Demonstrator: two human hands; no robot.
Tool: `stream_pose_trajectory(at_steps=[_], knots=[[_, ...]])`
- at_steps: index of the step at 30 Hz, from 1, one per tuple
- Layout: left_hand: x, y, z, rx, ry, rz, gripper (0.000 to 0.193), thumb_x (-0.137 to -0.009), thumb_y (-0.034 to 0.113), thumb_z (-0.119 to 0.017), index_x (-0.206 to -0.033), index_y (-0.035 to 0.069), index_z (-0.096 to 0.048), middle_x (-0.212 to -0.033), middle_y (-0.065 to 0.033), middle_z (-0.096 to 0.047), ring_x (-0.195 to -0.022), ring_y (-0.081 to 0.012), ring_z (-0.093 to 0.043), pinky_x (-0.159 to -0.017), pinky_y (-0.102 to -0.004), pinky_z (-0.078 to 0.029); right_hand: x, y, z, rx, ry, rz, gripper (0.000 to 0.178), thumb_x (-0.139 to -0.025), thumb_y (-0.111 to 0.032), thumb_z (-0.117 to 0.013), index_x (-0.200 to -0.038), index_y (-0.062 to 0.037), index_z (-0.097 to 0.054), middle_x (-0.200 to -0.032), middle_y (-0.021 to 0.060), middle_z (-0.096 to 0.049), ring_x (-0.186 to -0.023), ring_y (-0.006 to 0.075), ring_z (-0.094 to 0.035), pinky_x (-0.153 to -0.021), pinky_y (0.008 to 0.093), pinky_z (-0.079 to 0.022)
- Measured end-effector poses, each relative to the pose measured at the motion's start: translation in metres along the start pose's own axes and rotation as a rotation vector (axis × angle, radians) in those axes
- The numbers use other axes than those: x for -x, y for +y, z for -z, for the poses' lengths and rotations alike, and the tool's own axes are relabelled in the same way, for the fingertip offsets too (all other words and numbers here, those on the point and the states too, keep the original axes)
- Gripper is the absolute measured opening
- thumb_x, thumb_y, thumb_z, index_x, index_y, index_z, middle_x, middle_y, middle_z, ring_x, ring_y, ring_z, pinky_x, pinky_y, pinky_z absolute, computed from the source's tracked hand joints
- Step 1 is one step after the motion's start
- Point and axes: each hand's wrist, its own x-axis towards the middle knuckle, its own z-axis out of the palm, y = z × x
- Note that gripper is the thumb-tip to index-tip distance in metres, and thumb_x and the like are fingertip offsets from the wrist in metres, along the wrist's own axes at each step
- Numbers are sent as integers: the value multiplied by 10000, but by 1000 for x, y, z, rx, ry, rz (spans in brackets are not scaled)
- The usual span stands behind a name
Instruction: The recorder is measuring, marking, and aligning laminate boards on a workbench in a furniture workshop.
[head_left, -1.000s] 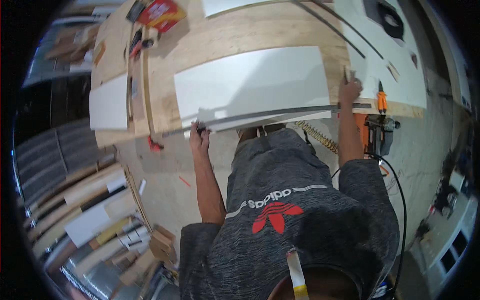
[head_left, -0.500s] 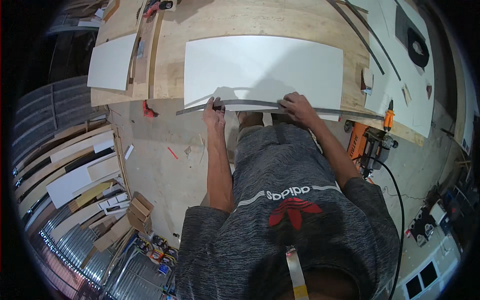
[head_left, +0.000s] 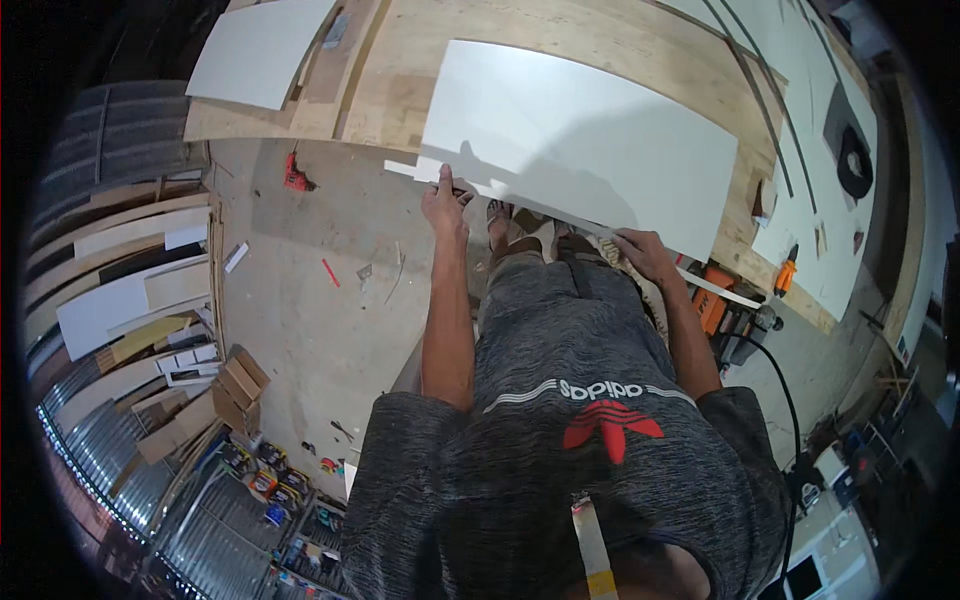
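A white rectangular panel [head_left: 590, 140] lies on the plywood bench top, its long near edge facing me. A thin edging strip [head_left: 742, 292] runs along that edge, its pale face showing, and both ends stick out past the panel. At the panel's near left corner my left hand [head_left: 445, 208] is closed on the strip, one digit stretched up against the panel and the other fingers curled below. My right hand [head_left: 647, 252] is closed at the near edge further right, fingertips on the strip at the panel's rim; its grip is partly hidden.
Orange-handled cutters [head_left: 787, 270] lie at the bench's right edge. Beyond them are a dark roll of edging [head_left: 853, 168] and long dark strips [head_left: 757, 92]. An orange machine [head_left: 711, 300] stands below. Left, a smaller white panel [head_left: 255, 55]; a red power tool [head_left: 297, 174] is below the bench edge.
The strip has turned from its dark face to its pale face and now sits at the panel's near edge. Both hands moved with it, the right one further right and lower. My view has shifted and tilted.
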Motion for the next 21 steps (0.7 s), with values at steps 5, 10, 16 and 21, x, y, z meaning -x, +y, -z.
stream_pose_trajectory(at_steps=[5, 10, 16, 21], knots=[[-19, 14, 13, -46, 41, -64, 269, -896, 264, -697, -942, 27, -580, -776, -47, -551, -611, -156, -557, -526, -281, -489, -3, -18, 6, 213, 194, 148, 305, -934, -297, -564, -1070, -56, -692, -860, 181, -659, -825, 348, -636, -760, 412, -490], [-55, -2, 41, -987, 539, -692, 545, -808, 210, -778, -1199, -66, -517, -858, -100, -607, -779, -221, -619, -628, -329, -518, -16, -2, 21, 356, 319, 75, 293, -916, -304, -573, -1067, -89, -701, -901, 188, -659, -864, 371, -628, -783, 453, -483], [-84, 4, 60, -484, -48, -223, 489, -767, 174, -811, -1131, -65, -586, -833, -55, -618, -721, -162, -576, -627, -301, -479, -10, -9, 14, 375, 276, 11, 284, -898, -324, -603, -1026, -91, -703, -898, 170, -671, -865, 358, -640, -774, 438, -495], [-68, 11, 52, -398, -33, -91, 347, -763, 152, -813, -1010, -9, -630, -750, -7, -616, -635, -98, -542, -570, -245, -436, -4, -14, 0, 463, 368, -88, 291, -881, -345, -632, -1036, -107, -696, -899, 158, -678, -834, 331, -656, -758, 425, -503]])
